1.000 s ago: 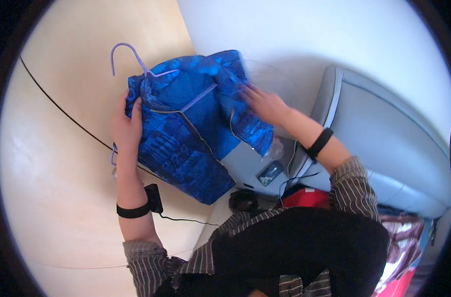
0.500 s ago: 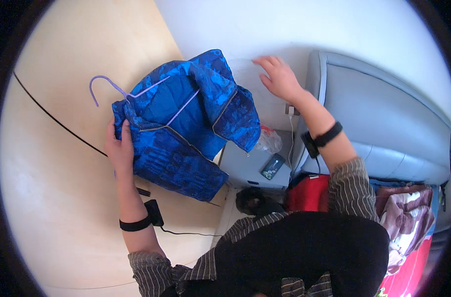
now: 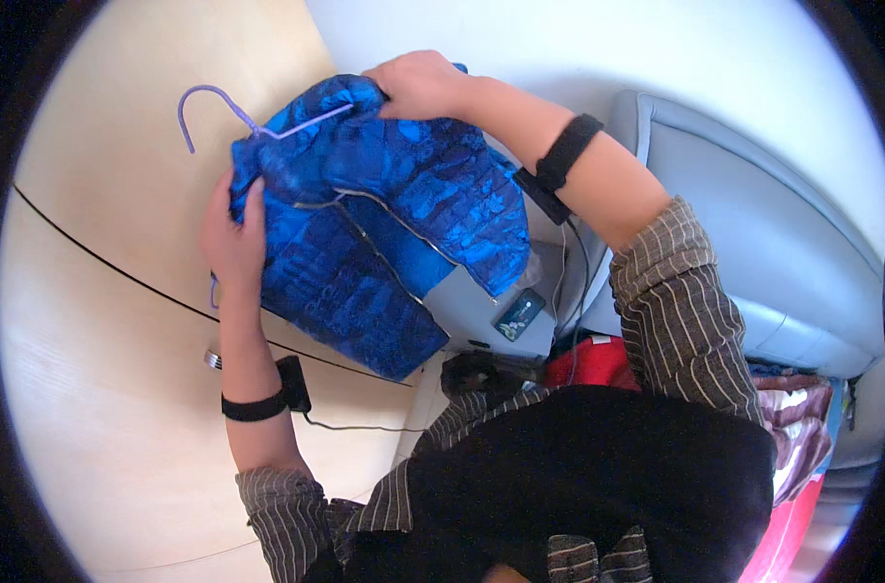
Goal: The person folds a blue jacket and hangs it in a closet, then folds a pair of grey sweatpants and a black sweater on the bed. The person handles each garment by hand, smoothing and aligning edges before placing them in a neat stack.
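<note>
Got a grey nightstand [image 3: 459, 301] with a dark patterned phone [image 3: 519, 315] lying on top, plus some clear plastic [image 3: 533, 271]. Also got a grey-padded bed [image 3: 753, 233], kinda messy, with crumpled purple-and-white cloth [image 3: 794, 428] over red bedding [image 3: 790, 530].

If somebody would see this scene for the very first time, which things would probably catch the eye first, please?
Probably the bright blue jacket in the upper middle, with the left hand gripping its left side and the right hand at its upper edge. Next comes the purple hanger, its bare hook sticking out at the jacket's upper left. The large grey padded headboard on the right might follow.
</note>
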A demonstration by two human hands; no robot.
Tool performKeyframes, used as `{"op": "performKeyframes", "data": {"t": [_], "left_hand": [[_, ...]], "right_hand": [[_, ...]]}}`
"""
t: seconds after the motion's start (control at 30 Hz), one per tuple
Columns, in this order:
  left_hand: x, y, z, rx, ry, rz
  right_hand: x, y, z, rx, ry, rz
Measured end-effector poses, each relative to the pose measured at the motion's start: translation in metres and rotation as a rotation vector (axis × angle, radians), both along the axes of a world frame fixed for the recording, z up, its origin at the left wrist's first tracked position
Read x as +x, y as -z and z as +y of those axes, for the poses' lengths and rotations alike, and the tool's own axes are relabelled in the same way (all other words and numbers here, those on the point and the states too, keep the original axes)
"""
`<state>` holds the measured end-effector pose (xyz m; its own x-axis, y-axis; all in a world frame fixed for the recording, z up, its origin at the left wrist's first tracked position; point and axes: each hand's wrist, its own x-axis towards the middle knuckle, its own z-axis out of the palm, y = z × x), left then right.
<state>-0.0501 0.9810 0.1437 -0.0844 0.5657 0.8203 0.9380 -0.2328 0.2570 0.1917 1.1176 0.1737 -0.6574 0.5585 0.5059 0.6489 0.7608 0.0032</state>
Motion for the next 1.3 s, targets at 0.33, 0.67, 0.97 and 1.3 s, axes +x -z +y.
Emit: {"op": "performKeyframes", "data": {"t": [0.33, 0.67, 0.97, 1.3], "left_hand": [[-0.013, 0.019, 0.015, 0.143, -0.053, 0.300], [-0.099, 0.129, -0.088, 0.341, -0.124, -0.642], [-0.059, 0.177, -0.088, 0.375, -0.277, -0.846], [-0.054, 0.187, -0.055, 0.333, -0.436, -0.918]], "right_hand": [[0.007, -0.022, 0.036, -0.044, 0.149, 0.239], [0.017, 0.000, 0.100, 0.078, 0.241, 0.254], [0.014, 0.018, 0.148, -0.267, 0.026, 0.324], [0.008, 0.054, 0.203, -0.426, -0.178, 0.495]]}}
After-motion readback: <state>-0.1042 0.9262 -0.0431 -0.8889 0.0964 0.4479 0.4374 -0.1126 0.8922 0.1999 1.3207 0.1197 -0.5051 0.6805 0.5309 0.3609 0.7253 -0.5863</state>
